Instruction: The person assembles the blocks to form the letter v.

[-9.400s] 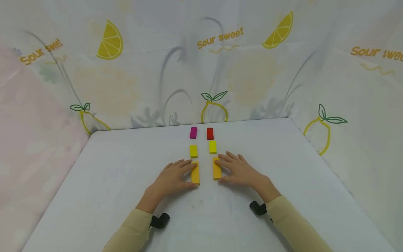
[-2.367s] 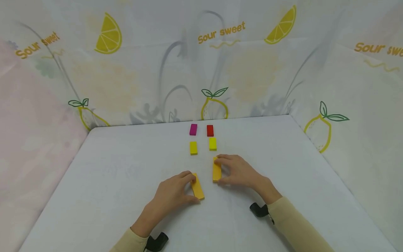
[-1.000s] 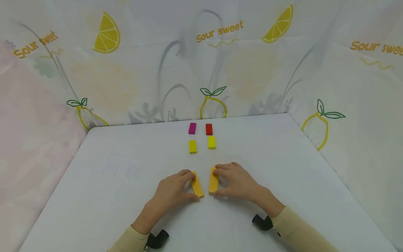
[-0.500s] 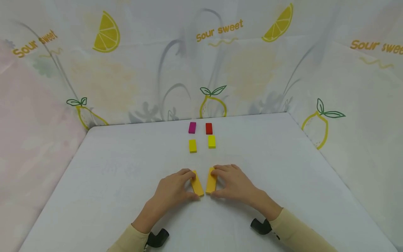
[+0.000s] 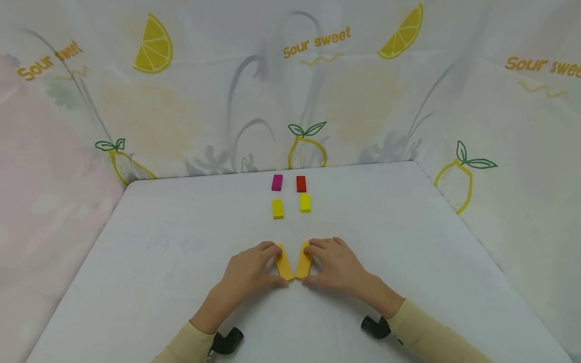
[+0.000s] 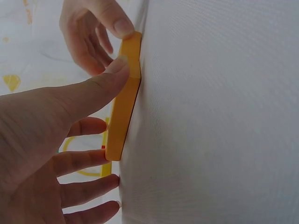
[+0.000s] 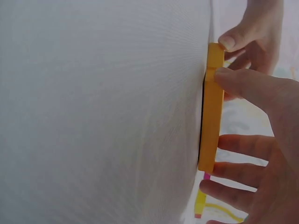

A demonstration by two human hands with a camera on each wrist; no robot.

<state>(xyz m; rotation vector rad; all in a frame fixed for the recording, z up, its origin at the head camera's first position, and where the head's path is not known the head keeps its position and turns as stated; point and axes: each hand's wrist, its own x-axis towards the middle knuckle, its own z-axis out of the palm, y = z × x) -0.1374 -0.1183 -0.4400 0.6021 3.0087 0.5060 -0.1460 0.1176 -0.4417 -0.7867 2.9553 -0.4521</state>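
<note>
Two-piece V joining, seemingly: left hand (image 5: 250, 268) pinches left orange block (image 5: 284, 266), right hand (image 5: 340, 264) pinches right orange block (image 5: 303, 263); next likely needs steady contact.

orange blocks (image 5: 284, 265) partly hidden, sleeves (image 5: 436, 334) cropped

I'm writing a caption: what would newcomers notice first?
Probably the left orange block and right orange block, forming a central V, held by the left hand and right hand respectively. Farther back on the white table, a magenta block, red block and two yellow blocks stand out.
</note>
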